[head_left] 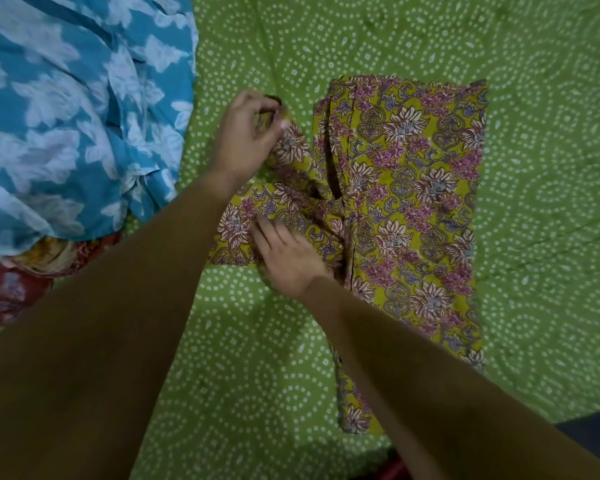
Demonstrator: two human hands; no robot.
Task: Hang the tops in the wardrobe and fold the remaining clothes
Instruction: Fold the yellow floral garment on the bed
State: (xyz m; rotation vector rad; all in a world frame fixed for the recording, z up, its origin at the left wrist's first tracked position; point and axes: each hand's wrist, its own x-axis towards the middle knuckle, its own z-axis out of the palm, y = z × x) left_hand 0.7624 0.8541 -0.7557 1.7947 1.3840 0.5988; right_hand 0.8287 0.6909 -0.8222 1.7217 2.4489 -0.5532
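Observation:
A mustard-yellow floral garment (pixel 409 188) lies partly folded on the green dotted bedsheet (pixel 541 168), its long body running down the middle right. My left hand (pixel 246 136) pinches the upper edge of a flap of this garment, lifted slightly at its left side. My right hand (pixel 288 258) lies lower down with straight fingers pressing on the garment's sleeve-like strip that sticks out to the left. Both forearms reach in from the bottom of the view and cover the garment's lower left part.
A blue garment with white flower shapes (pixel 70 109) is heaped at the upper left. Beneath it a red and yellow printed cloth (pixel 25 275) pokes out at the left edge. A dark area (pixel 589 441) shows past the bed's edge at the bottom right.

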